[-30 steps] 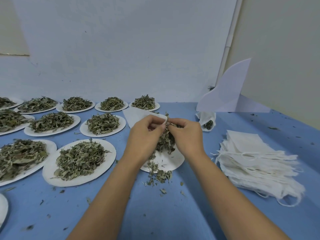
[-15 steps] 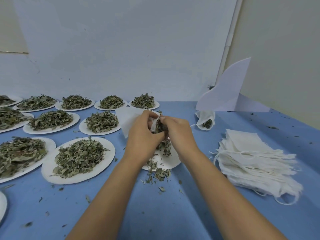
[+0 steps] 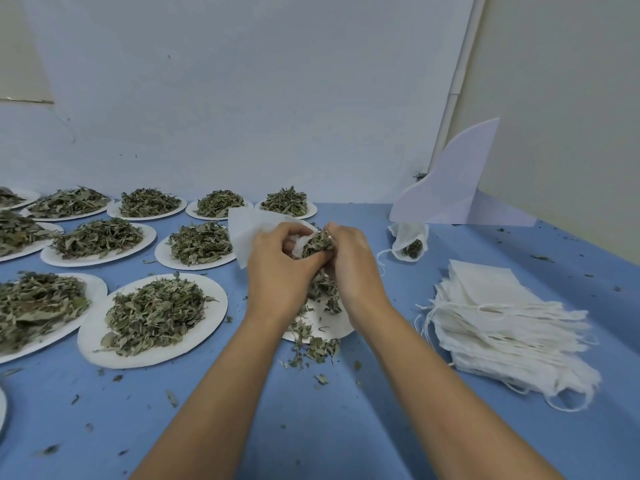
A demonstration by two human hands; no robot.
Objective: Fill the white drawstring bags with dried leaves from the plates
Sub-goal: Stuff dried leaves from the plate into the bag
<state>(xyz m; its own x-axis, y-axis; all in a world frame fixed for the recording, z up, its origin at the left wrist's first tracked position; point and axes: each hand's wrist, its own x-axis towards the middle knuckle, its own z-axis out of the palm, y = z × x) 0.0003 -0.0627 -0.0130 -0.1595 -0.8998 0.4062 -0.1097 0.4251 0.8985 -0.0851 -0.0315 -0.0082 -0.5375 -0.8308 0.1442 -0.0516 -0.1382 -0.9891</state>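
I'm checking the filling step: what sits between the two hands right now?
Head view: a clump of dried leaves, held by the right hand, sits between it and the left hand, whose fingers grip the white bag at its mouth.

A blue table surface [image 3: 311, 427] is spread across the lower part of the view and is bounded at the back by a white wall [image 3: 259, 98], at whose upper left a beige patch [image 3: 20, 46] is seen. In the right-hand corner a slim white pipe [image 3: 460, 74] is run down between the white wall and a beige side wall [image 3: 571, 98]. Near the foot of that pipe a pale lilac folded card [image 3: 453, 188] with one curved edge is stood upright on the table.
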